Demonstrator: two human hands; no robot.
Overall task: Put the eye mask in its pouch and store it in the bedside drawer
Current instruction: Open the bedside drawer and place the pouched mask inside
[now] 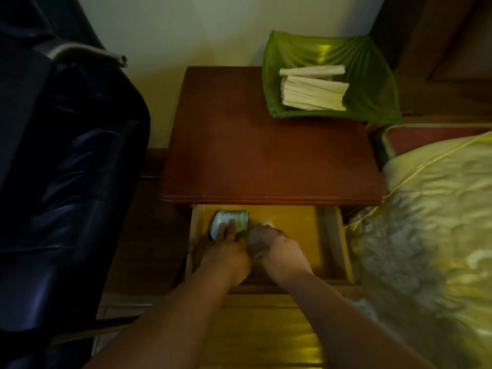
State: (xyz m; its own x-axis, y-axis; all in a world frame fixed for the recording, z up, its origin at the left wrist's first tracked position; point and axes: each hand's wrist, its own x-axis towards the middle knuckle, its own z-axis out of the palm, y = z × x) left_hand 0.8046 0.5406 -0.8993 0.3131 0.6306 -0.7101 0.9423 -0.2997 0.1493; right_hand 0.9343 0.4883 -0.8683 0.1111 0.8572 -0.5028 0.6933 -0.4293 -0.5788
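Both reaching into the open bedside drawer (pixel 343 243). Left hand (pixel 226 249) flat, fingers spread, pressing the pale pouch (pixel 231 219) in the drawer's back-left corner. Right hand (pixel 269 247) curled alongside; grip unclear.

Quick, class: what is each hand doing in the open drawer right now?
Left hand: fingers flat, open, resting on the pale pouch.
Right hand: curled closed; what it holds cannot be told.
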